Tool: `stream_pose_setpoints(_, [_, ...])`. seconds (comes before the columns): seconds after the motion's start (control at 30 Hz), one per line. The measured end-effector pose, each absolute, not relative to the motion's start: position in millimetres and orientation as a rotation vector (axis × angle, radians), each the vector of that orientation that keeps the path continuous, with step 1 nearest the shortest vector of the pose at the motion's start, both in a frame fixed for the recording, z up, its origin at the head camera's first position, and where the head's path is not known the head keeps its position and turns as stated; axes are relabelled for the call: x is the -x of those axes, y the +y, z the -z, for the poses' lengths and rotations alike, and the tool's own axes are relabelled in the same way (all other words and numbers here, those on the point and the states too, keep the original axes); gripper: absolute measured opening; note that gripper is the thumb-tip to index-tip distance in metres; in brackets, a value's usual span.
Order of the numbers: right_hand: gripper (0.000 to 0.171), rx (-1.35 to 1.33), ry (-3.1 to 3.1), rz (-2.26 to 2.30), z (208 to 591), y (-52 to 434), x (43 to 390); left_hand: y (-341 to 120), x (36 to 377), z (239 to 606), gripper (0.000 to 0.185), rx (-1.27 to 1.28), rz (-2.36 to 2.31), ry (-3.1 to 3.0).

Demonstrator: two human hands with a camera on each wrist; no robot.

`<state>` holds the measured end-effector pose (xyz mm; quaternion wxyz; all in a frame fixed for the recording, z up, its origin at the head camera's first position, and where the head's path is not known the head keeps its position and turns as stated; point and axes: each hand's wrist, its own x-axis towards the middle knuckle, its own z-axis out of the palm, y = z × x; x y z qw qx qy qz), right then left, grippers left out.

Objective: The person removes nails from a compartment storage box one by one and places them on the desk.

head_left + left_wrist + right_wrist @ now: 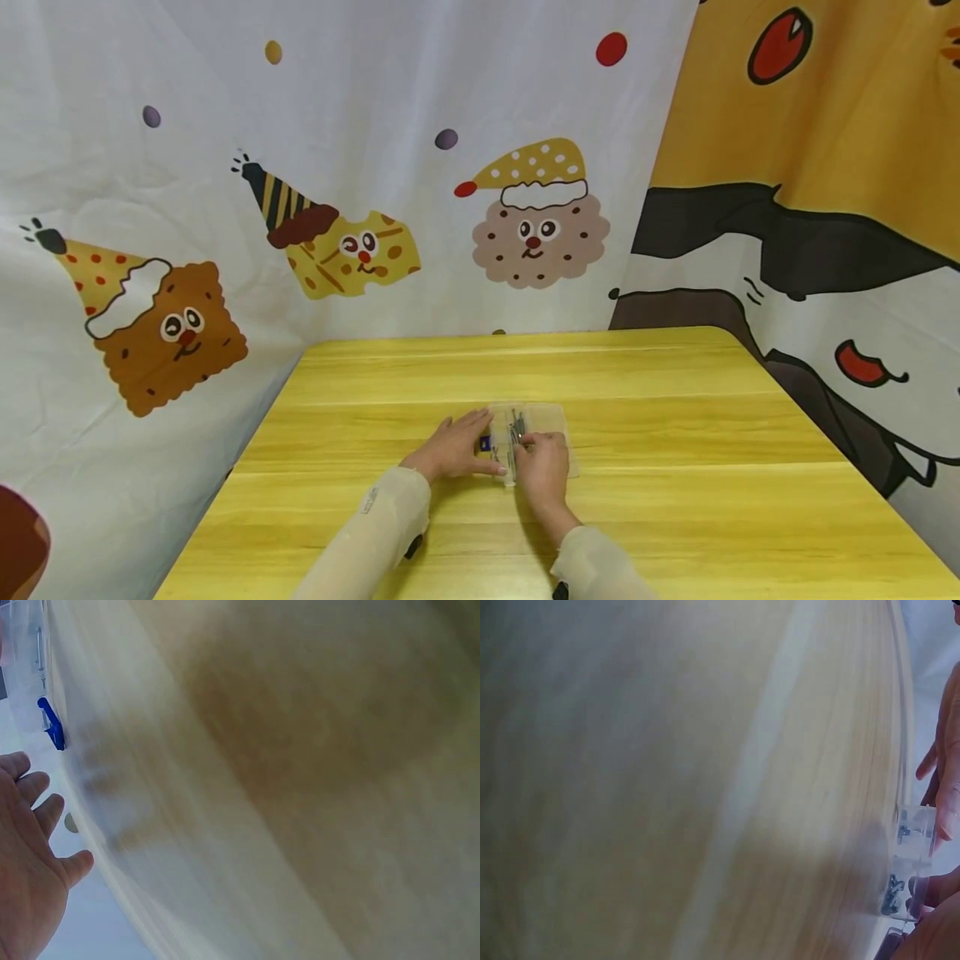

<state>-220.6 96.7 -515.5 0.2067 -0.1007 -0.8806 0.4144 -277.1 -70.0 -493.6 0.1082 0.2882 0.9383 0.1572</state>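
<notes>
A clear plastic box lies on the table with its lid folded out to the right. Long metal screws fill one compartment, and smaller metal pieces lie in the left one. On its left side is a blue latch. My left hand spans that side, fingers extended at the far corner and thumb at the near edge. The right hand reaches over the lid, its fingertips bent into the compartment with the screws. Whether they pinch a screw is hidden.
The yellow wood-grain table extends around the box on every side. A white curtain with cartoon prints hangs behind its far edge, and a cartoon-printed cloth hangs on the right.
</notes>
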Motion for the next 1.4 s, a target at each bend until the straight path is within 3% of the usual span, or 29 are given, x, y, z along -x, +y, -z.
stream_pose_setpoints(1.1, [0.006, 0.268, -2.517, -0.936, 520.9, 91.2, 224.6, -67.6, 275.8, 491.7, 0.106, -0.836, -0.431, 2.766])
stream_pose_setpoints(1.4, [0.012, 0.259, -2.538, -0.905, 520.4, 89.1, 224.4, -67.0, 276.7, 492.2, 0.106, -0.825, -0.431, 2.772])
